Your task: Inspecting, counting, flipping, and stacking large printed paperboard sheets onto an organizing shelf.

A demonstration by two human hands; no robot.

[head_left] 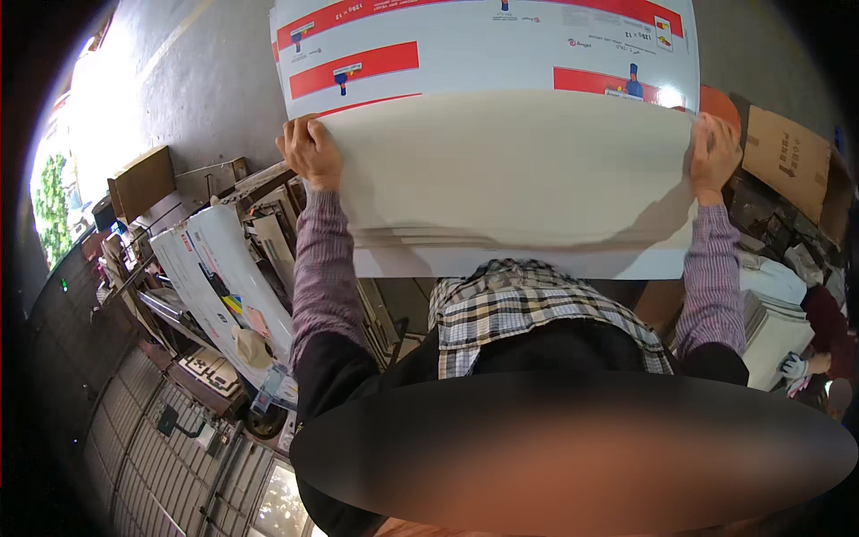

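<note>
A large sheet of card [519, 170] stretches between my hands, its blank cream side facing up. My left hand [311, 152] is closed on its far left corner, fingers curled over the edge. At the far right corner my right hand [716, 154] grips it the same way. Beyond the far edge lies a glossy white printed sheet [488, 54] with red bands and small blue figures. Several sheet edges [501, 240] show in layers near my checked apron [537, 304]. The undersides of my fingers are hidden.
On the left is a table with a white printed sheet [201, 259] and small items, beside a brown carton [141, 183]. At the right stand another carton [787, 161], something orange [720, 103] and a stack of pale boards [769, 336]; near it is another person's gloved hand [793, 365].
</note>
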